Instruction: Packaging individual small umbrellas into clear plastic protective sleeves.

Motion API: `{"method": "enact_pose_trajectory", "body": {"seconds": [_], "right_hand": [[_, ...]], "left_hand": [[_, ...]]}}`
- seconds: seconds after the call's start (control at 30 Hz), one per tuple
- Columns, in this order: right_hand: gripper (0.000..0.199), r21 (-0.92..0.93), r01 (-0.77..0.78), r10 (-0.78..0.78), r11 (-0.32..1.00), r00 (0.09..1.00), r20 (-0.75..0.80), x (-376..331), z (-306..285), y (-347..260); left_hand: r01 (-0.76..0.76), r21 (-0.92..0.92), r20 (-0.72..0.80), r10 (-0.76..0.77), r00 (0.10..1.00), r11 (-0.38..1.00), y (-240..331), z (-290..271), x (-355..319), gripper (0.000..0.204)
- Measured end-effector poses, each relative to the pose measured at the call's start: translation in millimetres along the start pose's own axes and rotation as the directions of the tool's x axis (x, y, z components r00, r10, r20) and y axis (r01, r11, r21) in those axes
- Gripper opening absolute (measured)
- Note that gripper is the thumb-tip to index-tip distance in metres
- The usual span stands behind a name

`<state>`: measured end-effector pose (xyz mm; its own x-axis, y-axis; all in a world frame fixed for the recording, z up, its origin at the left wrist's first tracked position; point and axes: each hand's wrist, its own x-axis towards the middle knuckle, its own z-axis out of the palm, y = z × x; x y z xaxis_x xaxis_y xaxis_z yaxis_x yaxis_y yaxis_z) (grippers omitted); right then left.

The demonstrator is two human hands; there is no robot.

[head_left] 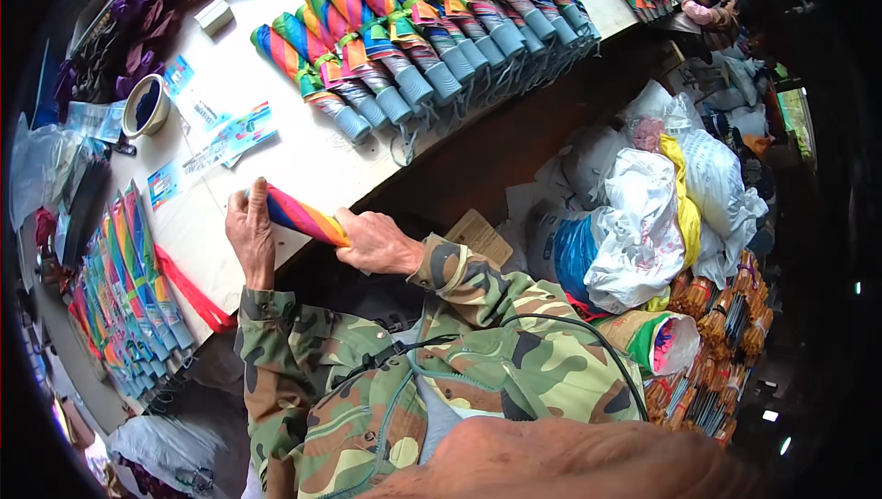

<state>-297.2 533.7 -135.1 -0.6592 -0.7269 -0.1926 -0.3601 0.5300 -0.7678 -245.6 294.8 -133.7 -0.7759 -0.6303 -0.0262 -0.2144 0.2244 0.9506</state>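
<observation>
Gripping a rainbow folded umbrella (303, 215), both hands beside blue-edged labels (225, 142).

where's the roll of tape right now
In the head view, the roll of tape stands on the white table at the far left, beside the printed paper labels and left of the row of folded rainbow umbrellas.

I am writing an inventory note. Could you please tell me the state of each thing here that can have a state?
rainbow umbrella: folded, gripped by both hands.
left hand: closed around one end.
right hand: closed around the other end.
row of umbrellas: folded, strapped, lying side by side on the table.
tape roll: lying flat.
white bags: bunched, piled beside the table.
</observation>
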Motion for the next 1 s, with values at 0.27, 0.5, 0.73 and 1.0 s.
{"method": "enact_pose_trajectory", "body": {"seconds": [0.27, 0.5, 0.73, 1.0], "right_hand": [[0.052, 0.324, -0.217, 0.240, 0.921, 0.970, -0.032, -14.2, -19.7, 17.3], [0.051, 0.443, -0.156, 0.226, 0.883, 0.968, -0.108, -10.4, -10.5, 12.2], [0.047, 0.504, -0.185, 0.276, 0.844, 0.955, -0.112, -16.7, -17.7, 24.3], [0.042, 0.438, -0.231, 0.295, 0.869, 0.952, -0.084, -18.8, -18.5, 27.1]], "left_hand": [[-0.407, 0.675, 0.009, 0.545, 0.839, 0.615, -2.7, 19.9, 60.9, 0.027], [-0.398, 0.835, 0.188, 0.483, 0.855, 0.380, -22.2, 85.2, 101.2, 0.066], [-0.613, 0.741, 0.317, 0.661, 0.680, 0.275, -29.6, 72.4, 16.0, 0.069], [-0.631, 0.642, 0.354, 0.562, 0.747, 0.434, -28.7, 6.6, -70.1, 0.055]]}}
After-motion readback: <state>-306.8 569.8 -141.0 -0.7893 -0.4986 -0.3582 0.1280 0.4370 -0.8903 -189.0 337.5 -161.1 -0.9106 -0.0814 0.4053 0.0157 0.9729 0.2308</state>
